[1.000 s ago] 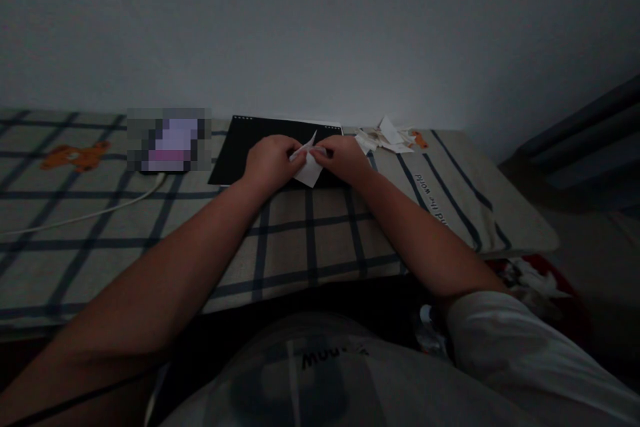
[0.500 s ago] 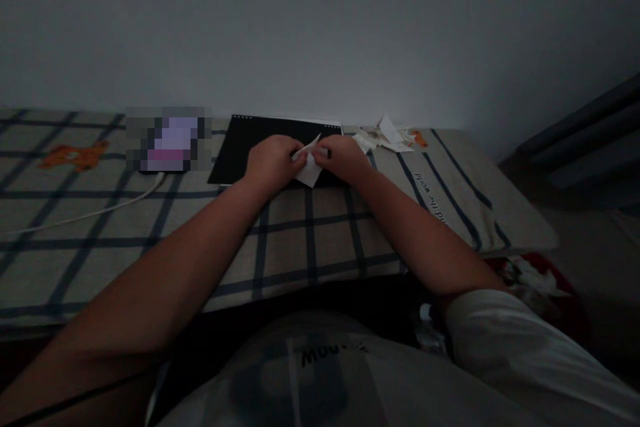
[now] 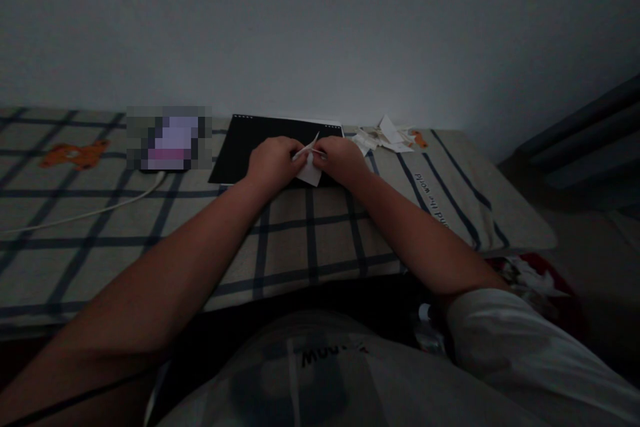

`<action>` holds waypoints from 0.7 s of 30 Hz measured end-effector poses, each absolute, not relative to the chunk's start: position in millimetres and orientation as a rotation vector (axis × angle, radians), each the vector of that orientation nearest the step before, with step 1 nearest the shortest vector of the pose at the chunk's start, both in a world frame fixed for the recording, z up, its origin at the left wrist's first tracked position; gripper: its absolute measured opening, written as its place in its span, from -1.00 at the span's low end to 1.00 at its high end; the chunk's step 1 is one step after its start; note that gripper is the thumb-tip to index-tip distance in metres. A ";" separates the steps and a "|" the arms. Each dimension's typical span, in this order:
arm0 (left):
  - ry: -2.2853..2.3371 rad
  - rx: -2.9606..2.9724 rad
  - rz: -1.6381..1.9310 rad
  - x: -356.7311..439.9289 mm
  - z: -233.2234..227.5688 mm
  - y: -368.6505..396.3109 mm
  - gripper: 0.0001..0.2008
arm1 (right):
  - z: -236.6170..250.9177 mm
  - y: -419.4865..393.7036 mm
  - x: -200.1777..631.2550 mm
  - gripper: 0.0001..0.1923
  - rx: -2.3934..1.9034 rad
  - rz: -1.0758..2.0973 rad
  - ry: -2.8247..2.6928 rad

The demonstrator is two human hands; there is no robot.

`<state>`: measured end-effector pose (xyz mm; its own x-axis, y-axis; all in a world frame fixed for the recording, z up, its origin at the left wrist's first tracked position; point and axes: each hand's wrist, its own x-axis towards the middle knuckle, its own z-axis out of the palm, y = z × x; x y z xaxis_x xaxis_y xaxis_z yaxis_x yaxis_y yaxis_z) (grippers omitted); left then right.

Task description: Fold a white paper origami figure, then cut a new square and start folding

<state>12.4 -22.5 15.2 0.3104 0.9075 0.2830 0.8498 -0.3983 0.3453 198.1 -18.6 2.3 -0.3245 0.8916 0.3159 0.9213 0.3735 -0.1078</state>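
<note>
Thin, sharp-cornered white paper (image 3: pixel 311 175)

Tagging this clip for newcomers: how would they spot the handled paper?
On the checked tablecloth, by the wall, lies a black pad. At its near edge, the left hand and right hand hold a small white paper. Unlike the loose white scraps to its right, it is held.

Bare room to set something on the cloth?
Free: cloth between left forearm, right forearm and black pad; also the cloth's right end, past the lettering. Crowded: the pad, under left hand, right hand and white paper; paper scraps beside it.
</note>
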 end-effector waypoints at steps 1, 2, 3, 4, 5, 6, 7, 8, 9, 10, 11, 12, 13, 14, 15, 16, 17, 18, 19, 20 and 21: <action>1.635 2.427 0.671 12.7 15.0 -22.4 -0.65 | 3.3 -19.7 197.0 -0.72 -1.615 -0.149 -2.311; 1.632 2.419 0.685 12.9 14.9 -22.3 -0.66 | 4.0 -20.8 195.7 -0.71 -1.635 -0.163 -2.304; 1.629 2.410 0.703 13.0 14.7 -22.1 -0.67 | 4.3 -21.6 194.6 -0.69 -1.652 -0.170 -2.296; 1.627 2.399 0.724 13.0 14.4 -22.0 -0.68 | 4.2 -22.1 193.6 -0.68 -1.665 -0.175 -2.283; 1.625 2.386 0.745 12.8 14.0 -21.9 -0.69 | 3.7 -22.4 192.8 -0.68 -1.675 -0.180 -2.267; 1.621 2.373 0.766 12.6 13.6 -21.9 -0.69 | 2.9 -22.6 192.2 -0.68 -1.682 -0.188 -2.250; 1.616 2.363 0.783 12.4 13.2 -21.9 -0.70 | 2.0 -22.6 191.7 -0.68 -1.683 -0.198 -2.234; 1.611 2.356 0.798 12.5 12.6 -22.0 -0.70 | 1.2 -22.6 191.1 -0.68 -1.680 -0.206 -2.220; 1.606 2.352 0.807 12.7 12.0 -22.1 -0.70 | 0.6 -22.8 190.6 -0.68 -1.679 -0.205 -2.205; 1.603 2.350 0.816 13.1 11.4 -22.2 -0.71 | 0.4 -23.0 190.0 -0.69 -1.679 -0.191 -2.189; 1.600 2.350 0.824 13.7 10.7 -22.2 -0.72 | 0.5 -23.2 189.5 -0.70 -1.682 -0.168 -2.168; 1.598 2.351 0.838 14.3 9.9 -22.1 -0.72 | 0.8 -23.4 189.0 -0.71 -1.684 -0.137 -2.143; 1.593 2.352 0.854 15.0 9.2 -22.0 -0.73 | 1.2 -23.6 188.7 -0.73 -1.684 -0.105 -2.113; 1.584 2.353 0.873 15.5 8.4 -21.7 -0.74 | 1.4 -23.4 188.6 -0.76 -1.679 -0.075 -2.082; 1.570 2.354 0.896 15.9 7.6 -21.3 -0.75 | 1.3 -23.0 188.8 -0.78 -1.666 -0.049 -2.052; 1.553 2.353 0.924 16.1 6.9 -20.8 -0.75 | 0.8 -22.3 189.2 -0.81 -1.645 -0.030 -2.024; 1.537 2.347 0.951 16.2 6.2 -20.1 -0.75 | -0.2 -21.3 189.9 -0.83 -1.619 -0.016 -2.000; 1.520 2.335 0.975 16.1 5.5 -19.4 -0.75 | -1.5 -20.1 190.6 -0.85 -1.590 -0.005 -1.978; 1.506 2.320 0.994 15.9 4.9 -18.7 -0.75 | -3.1 -18.7 191.4 -0.86 -1.560 0.003 -1.959; 1.496 2.300 1.011 15.7 4.4 -17.9 -0.75 | -4.7 -17.3 192.2 -0.87 -1.529 0.009 -1.946; 1.490 2.277 1.024 15.5 3.8 -17.1 -0.75 | -6.1 -16.0 193.0 -0.88 -1.502 0.015 -1.936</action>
<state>15.5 -17.1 3.8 0.2374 0.8734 0.4252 0.7099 -0.4548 0.5378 193.0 -16.0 -6.1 -0.1056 0.8613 0.4970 0.8535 0.3349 -0.3991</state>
